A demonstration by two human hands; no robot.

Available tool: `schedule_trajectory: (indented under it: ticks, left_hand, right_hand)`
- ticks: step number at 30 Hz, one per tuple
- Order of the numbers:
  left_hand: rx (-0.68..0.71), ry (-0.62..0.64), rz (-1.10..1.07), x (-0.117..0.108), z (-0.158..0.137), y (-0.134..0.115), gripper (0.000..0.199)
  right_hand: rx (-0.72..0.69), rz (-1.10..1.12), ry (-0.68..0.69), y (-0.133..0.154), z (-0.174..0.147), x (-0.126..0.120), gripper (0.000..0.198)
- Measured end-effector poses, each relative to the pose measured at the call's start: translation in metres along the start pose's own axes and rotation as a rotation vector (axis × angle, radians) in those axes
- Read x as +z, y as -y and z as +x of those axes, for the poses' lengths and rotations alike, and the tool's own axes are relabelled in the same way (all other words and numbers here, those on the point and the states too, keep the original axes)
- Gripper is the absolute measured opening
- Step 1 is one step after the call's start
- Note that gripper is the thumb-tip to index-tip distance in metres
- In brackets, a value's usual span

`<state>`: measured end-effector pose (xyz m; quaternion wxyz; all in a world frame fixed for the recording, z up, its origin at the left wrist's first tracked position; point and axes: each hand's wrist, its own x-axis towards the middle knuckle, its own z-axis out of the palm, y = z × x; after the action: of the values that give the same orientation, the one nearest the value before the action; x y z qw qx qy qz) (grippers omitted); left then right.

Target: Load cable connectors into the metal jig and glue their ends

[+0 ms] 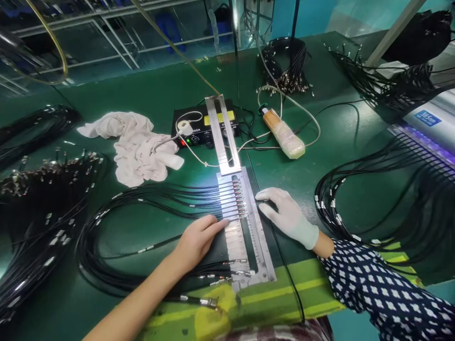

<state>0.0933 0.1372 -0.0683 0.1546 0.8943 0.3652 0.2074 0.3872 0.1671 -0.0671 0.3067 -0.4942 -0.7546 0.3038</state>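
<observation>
My left hand, bare, is closed on a black cable, its fingertips resting on the slotted metal fixture. Above those fingers, several black cables lie side by side across the fixture, their metal connector ends lined up in its long slot. My right hand wears a white glove and lies at the fixture's right edge. Its thumb and forefinger are apart, with nothing visible between them. Loose cable ends lie over the fixture's near end.
Behind the fixture, a slotted metal plate leans on a black control box. A white cloth lies left of it, a wrapped handle tool right. Cable bundles fill the left; a silver UV lamp unit stands at right.
</observation>
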Motion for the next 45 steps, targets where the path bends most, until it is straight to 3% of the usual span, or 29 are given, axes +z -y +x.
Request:
schedule_trajectory:
  ticks: [8, 17, 21, 25, 27, 31, 34, 38, 45]
  left_hand:
    - [0.093, 0.092, -0.023, -0.011, 0.013, 0.012, 0.038]
    - [0.079, 0.054, 0.001, -0.011, 0.005, 0.009, 0.037]
    - [0.063, -0.021, -0.036, -0.017, 0.000, -0.003, 0.040]
    - [0.082, -0.025, -0.098, -0.018, 0.003, -0.023, 0.041]
    - [0.043, -0.009, -0.157, -0.019, 0.010, -0.035, 0.037]
    - [-0.162, 0.066, -0.364, -0.021, 0.033, -0.061, 0.031]
    - [-0.257, 0.018, -0.514, -0.020, 0.046, -0.075, 0.022]
    - [-0.332, -0.104, -0.614, -0.017, 0.050, -0.079, 0.012]
    - [-0.418, -0.119, -0.735, -0.020, 0.047, -0.076, 0.012]
  right_hand:
    - [-0.010, -0.020, 0.006, 0.001, 0.000, 0.001, 0.013]
    - [-0.015, -0.013, -0.005, 0.003, 0.000, -0.001, 0.013]
    - [-0.170, 0.033, 0.008, 0.008, -0.005, 0.002, 0.010]
    - [-0.282, 0.135, 0.034, 0.016, -0.011, 0.006, 0.019]
    - [-0.250, 0.213, 0.045, 0.021, -0.013, 0.006, 0.021]
    - [-0.190, 0.328, 0.076, 0.033, -0.016, 0.005, 0.026]
    - [-0.112, 0.363, 0.072, 0.042, -0.020, 0.005, 0.031]
    - [-0.019, 0.394, 0.065, 0.051, -0.026, 0.008, 0.033]
    - [-0.006, 0.434, 0.060, 0.055, -0.027, 0.010, 0.031]
